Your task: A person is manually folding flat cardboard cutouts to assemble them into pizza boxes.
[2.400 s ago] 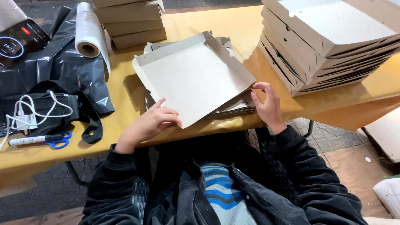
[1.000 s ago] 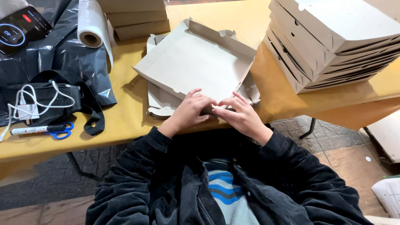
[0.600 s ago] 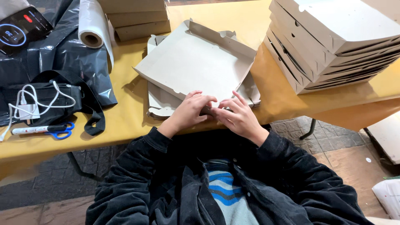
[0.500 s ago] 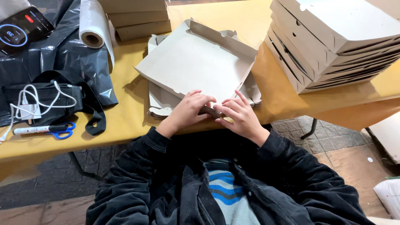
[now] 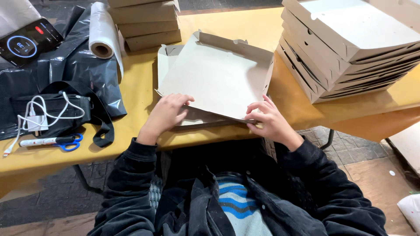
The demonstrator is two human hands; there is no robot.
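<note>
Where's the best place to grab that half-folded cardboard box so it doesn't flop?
Probably along the near edge of the half-folded cardboard box, coming from the person's side with one hand at each corner. The left hand and right hand already hold it there. That edge is lifted off the yellow table, so fingers can slip under, while the far walls already stand up.

Left hand [image 5: 168, 114], right hand [image 5: 265, 120] — gripping cardboard box [image 5: 216, 78] near edge.

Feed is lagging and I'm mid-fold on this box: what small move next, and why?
Probably fold the near flap up. The far and right walls of the box already stand, while the near edge lies flat, with the left hand and right hand pinching it at both corners.
</note>
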